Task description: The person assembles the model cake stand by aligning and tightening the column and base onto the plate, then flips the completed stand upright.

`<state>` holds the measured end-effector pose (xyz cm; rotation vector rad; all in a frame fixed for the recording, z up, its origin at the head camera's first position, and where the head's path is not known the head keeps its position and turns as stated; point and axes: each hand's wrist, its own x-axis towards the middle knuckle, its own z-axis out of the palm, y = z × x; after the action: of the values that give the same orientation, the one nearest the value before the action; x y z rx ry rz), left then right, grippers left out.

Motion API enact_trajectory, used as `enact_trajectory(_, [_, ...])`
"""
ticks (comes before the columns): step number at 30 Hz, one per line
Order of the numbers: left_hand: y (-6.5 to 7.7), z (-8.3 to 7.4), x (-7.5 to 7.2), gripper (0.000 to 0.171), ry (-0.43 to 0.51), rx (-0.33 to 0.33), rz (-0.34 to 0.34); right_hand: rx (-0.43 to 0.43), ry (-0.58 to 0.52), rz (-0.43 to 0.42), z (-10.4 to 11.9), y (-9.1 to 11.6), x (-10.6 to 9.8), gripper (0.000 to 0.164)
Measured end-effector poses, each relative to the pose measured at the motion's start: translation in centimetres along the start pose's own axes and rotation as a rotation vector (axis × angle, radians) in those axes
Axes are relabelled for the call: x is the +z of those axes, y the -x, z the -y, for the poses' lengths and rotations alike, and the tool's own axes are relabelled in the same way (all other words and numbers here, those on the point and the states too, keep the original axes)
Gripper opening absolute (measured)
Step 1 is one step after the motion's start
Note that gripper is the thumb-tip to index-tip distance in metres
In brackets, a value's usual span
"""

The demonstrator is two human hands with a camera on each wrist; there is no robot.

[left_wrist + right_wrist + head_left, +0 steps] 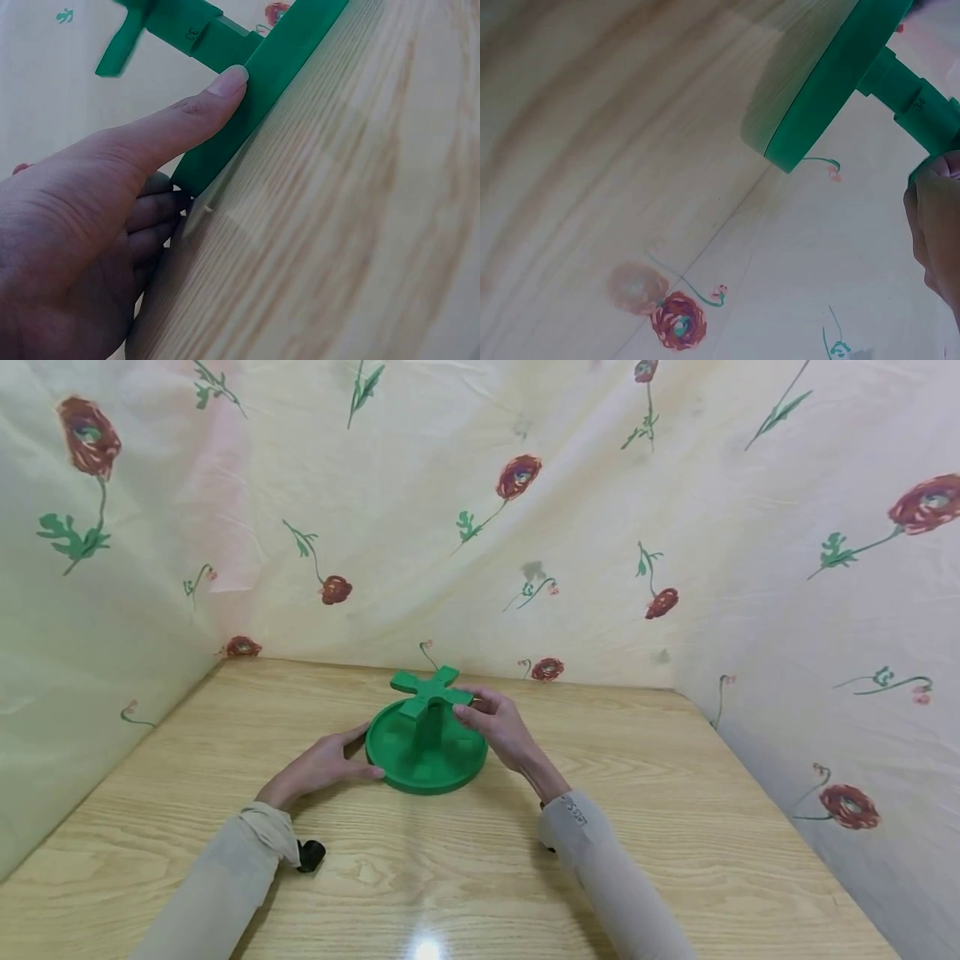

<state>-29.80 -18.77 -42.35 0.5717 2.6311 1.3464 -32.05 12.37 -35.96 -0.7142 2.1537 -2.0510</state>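
A green stand with a round, low-rimmed base [423, 774] sits on the wooden table, and a short post rises from its middle. On top of the post is a green cross-shaped piece [432, 688] with flat arms. My left hand [327, 762] holds the base by its left edge. In the left wrist view the thumb [206, 105] lies on the rim while the other fingers reach around the lower edge. At the right, my right hand [498, 724] pinches one arm of the cross between thumb and fingers. Small numerals mark the post's sides [922, 112].
The pale wood table [480, 860] runs up to a floral cloth [420, 527] that hangs behind it and along both sides. A small black object [311, 855] is at the left sleeve cuff. Light glares off the table's front edge.
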Motion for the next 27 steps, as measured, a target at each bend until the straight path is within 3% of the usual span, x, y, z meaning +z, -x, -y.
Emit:
enact_trajectory(14, [-0.1,0.0,0.1,0.106,0.003,-0.003,0.003,-0.051,0.207,-0.051,-0.2,0.7,-0.2,0.032])
enact_trajectory(27, [0.0,-0.1,-0.1,0.106,-0.006,0.000,0.000,-0.057,0.276,-0.058,-0.4,1.1,-0.2,0.034])
